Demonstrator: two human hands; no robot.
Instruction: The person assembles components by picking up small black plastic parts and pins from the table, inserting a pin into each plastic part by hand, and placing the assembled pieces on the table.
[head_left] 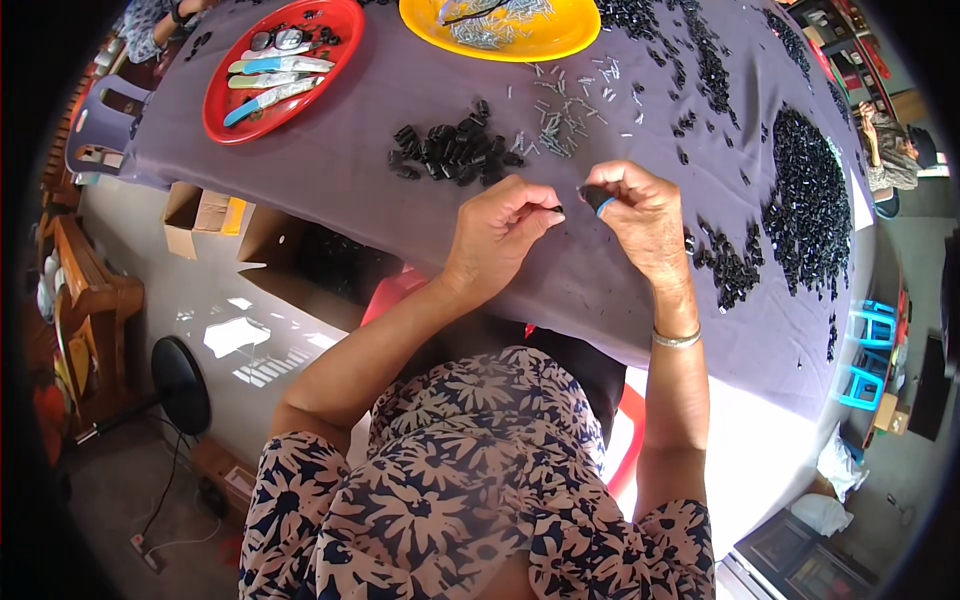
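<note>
Over the table's near edge, my left hand (508, 232) pinches a small black piece (558, 210) between thumb and forefinger. Just to its right, my right hand (640, 215) is closed, its fingers bent around a dark thing with a blue edge (597, 198). Whether that is a held tool or a finger cover I cannot tell. The hands are close but apart. Beyond them lie a small heap of black plastic pieces (460, 150) and loose silver metal pins (560, 125).
On the purple-grey tablecloth (370, 200) stand a red tray (222, 118) with several blue-and-white-handled tools (275, 98) and a yellow plate (580, 45) of pins. Large piles of black pieces (805, 210) lie right. A cardboard box (280, 260) sits below left; another person (890, 150) is far right.
</note>
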